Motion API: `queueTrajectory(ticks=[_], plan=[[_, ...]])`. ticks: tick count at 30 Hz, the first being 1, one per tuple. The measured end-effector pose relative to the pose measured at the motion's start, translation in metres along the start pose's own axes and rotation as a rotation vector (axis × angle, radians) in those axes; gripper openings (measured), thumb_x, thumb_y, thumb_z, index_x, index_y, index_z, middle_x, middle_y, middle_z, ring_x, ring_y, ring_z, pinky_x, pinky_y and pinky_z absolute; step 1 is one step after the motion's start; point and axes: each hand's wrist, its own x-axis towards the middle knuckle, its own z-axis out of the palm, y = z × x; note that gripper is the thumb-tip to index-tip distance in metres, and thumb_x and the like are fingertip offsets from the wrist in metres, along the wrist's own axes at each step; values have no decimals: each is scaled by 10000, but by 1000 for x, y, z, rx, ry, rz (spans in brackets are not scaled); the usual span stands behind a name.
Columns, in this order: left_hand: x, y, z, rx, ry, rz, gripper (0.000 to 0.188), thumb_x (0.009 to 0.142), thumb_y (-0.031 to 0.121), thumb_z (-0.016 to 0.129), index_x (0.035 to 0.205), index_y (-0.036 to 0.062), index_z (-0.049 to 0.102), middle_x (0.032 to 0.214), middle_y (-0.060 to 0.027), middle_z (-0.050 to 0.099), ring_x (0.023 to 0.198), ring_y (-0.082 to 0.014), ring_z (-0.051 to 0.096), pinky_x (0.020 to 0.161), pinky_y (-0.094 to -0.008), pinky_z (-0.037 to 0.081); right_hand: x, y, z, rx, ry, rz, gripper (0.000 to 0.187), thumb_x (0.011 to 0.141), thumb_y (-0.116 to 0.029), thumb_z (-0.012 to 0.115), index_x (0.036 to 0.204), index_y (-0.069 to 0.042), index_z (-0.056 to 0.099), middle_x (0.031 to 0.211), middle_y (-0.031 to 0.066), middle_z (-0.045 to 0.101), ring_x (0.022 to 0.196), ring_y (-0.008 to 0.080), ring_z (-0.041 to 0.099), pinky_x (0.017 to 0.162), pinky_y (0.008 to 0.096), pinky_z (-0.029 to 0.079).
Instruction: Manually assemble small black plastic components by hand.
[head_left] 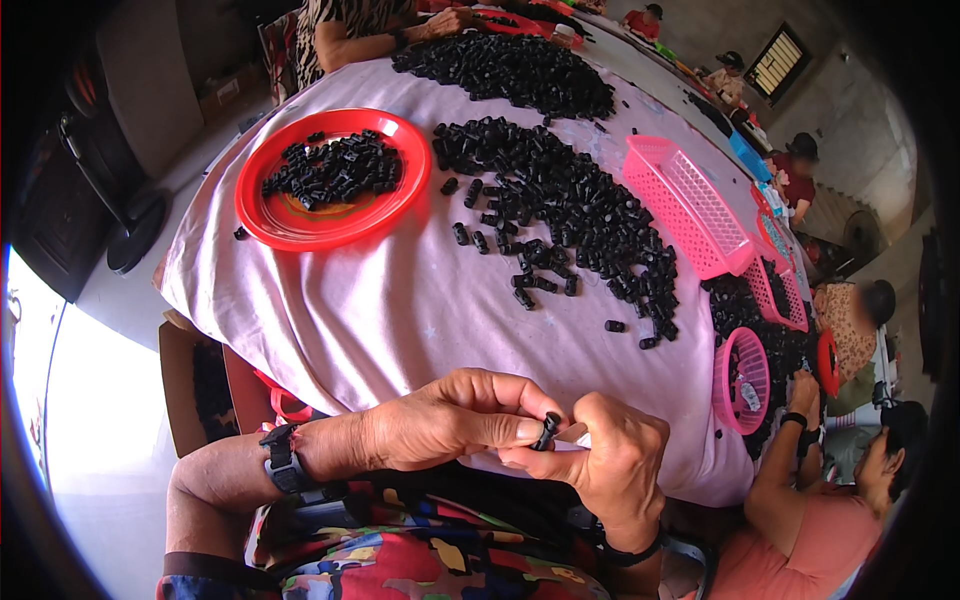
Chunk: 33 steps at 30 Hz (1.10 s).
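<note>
Close to my body, at the near edge of the table, my left hand (pixel 445 420) pinches a small black cylindrical plastic piece (pixel 547 431) between thumb and fingertips. Right beside it, my right hand (pixel 612 462) is closed, its fingers curled and its thumb pointing at the piece. Something pale shows between that thumb and forefinger, but its kind cannot be made out. Ahead of both hands lies a loose spread of similar black pieces (pixel 590 215). A red round plate (pixel 250 205) at the left holds more of them in a heap.
A larger black heap (pixel 510 75) lies farther back on the pink tablecloth (pixel 390 310). Pink baskets (pixel 685 215) stand at the right, with a round pink basket (pixel 722 385) nearer. A co-worker in a salmon shirt (pixel 815 540) sits at my right; others sit farther along. An open cardboard box (pixel 180 390) is at lower left.
</note>
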Motion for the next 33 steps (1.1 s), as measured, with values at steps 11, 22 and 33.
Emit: queueTrajectory(ticks=[11,22,33], plan=[[-1,1,-2,-7,16,-35,208,937,83,566,1133,19,594,1097,-41,634,1022,-114,592,881,-260,481,3,-3,-1,-42,-2,-37,579,652,-568,768,645,-81,456,556,28,517,473,229,550,440,340,415],[-3,2,2,12,42,-38,227,934,93,586,1153,37,594,960,13,624,846,-44,571,760,-203,482,0,1,4,-12,61,-51,585,674,-607,738,634,-112,429,523,9,464,438,182,511,404,314,395],[-3,2,-1,35,45,-45,220,929,86,585,1142,32,596,1043,-14,630,928,-73,584,814,-228,485,6,-10,-1,-51,-14,-20,589,651,-565,767,611,-72,447,513,47,496,453,232,541,428,350,420]])
